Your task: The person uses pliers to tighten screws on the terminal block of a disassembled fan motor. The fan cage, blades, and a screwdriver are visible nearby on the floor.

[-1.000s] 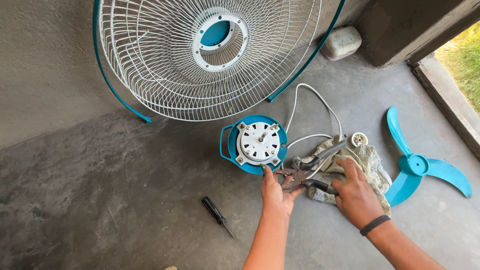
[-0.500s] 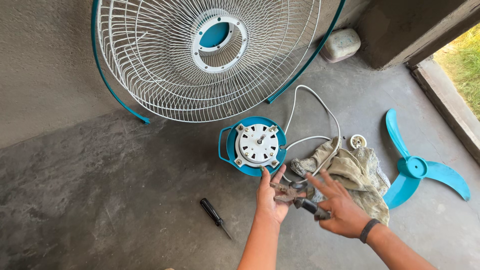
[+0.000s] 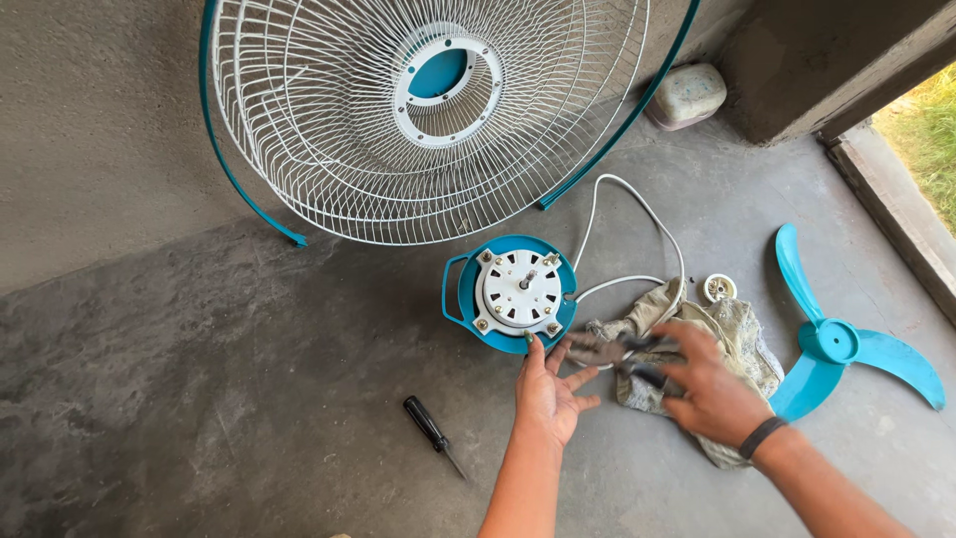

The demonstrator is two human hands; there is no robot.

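A blue fan motor housing (image 3: pixel 510 295) with a white round motor face lies on the concrete floor. My left hand (image 3: pixel 551 394) is spread open just below it, fingertips touching its lower rim. Pliers (image 3: pixel 619 356) with dark handles sit in my right hand (image 3: pixel 709 393), jaws pointing left toward the left hand. Under the right hand lies a crumpled grey-green rag (image 3: pixel 735 334). A white cable (image 3: pixel 637 244) loops out from the motor.
A white wire fan guard (image 3: pixel 428 120) with a blue rim leans against the wall. A blue fan blade (image 3: pixel 841 344) lies at the right, a small white cap (image 3: pixel 718 288) near the rag. A black screwdriver (image 3: pixel 434 435) rests at lower left. A pale box (image 3: pixel 687 95) sits by the wall.
My right hand lifted the pliers off the rag and swung them left. My left hand let go of them and opened out against the motor's rim.
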